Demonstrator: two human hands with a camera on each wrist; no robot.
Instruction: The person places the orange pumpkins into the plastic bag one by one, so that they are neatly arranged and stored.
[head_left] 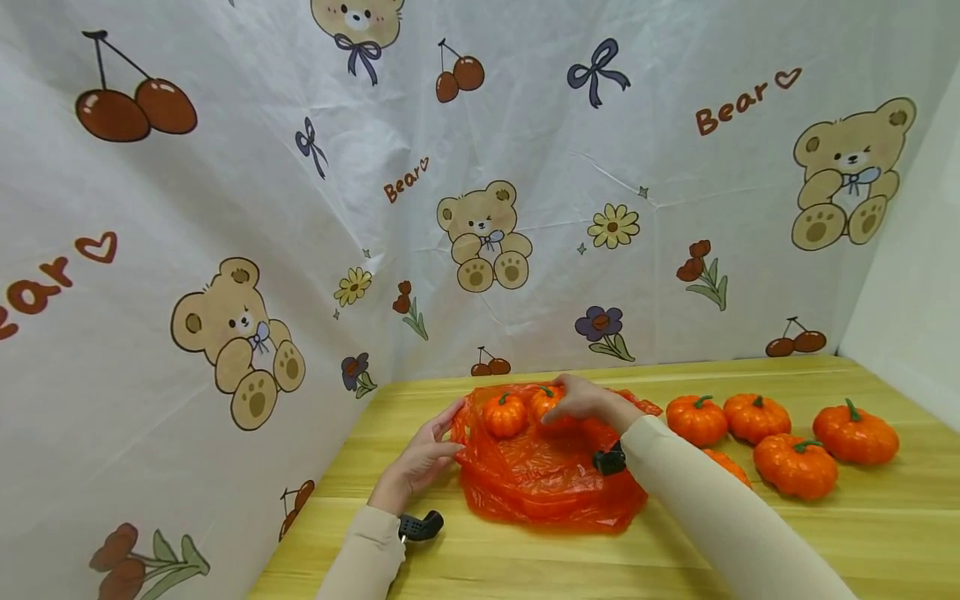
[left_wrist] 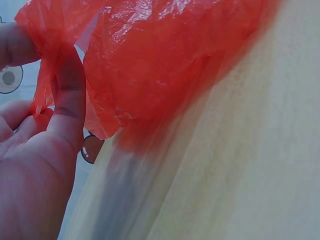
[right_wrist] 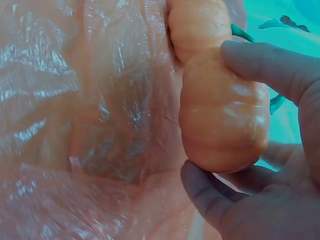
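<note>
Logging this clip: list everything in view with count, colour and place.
bag: 1, red, on table
inner pumpkins: 2, orange, within the bag's spread film
outer pumpkins: 5, orange, right of bag, one partly hidden
table: 1, yellowish wood, below
cloth: 1, white with prints, behind and left
side panel: 1, white, right
wrist devices: 2, black, one per wrist
sleeves: 2, cream, forearms
left hand: 1, bare, holding bag's edge
right hand: 1, bare, gripping the right inner pumpkin
</note>
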